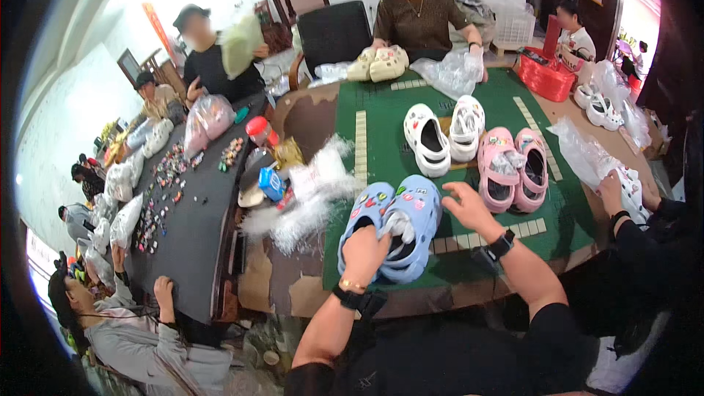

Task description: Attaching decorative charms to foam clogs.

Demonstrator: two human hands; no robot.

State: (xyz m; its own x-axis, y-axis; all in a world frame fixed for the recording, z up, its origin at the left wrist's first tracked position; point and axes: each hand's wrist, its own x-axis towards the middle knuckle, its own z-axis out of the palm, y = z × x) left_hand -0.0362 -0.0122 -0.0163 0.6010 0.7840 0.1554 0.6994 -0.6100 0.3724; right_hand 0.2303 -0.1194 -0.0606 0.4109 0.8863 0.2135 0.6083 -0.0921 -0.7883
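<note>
The pair of light blue clogs [396, 224] lies at the near edge of the green table [499, 103], side by side, toes pointing far, and both already carry small coloured charms on their uppers. Further out, a white pair [444, 132] and a pink pair [513, 167] stand apart on the felt; the pink ones also show charms, so 3 pairs look dressed or nearly so. None of these is bagged yet, as far as I can judge, and a heap of clear plastic bags [308, 202] waits just left of the blue pair.

The left hand [364, 249] reaches in from the near side, its fingers curled shut over the heel rim of the left blue clog. The right hand [469, 209] hovers just right of the right blue clog, fingers spread and loosely open, holding nothing; whether its fingertips touch the clog I cannot tell.
</note>
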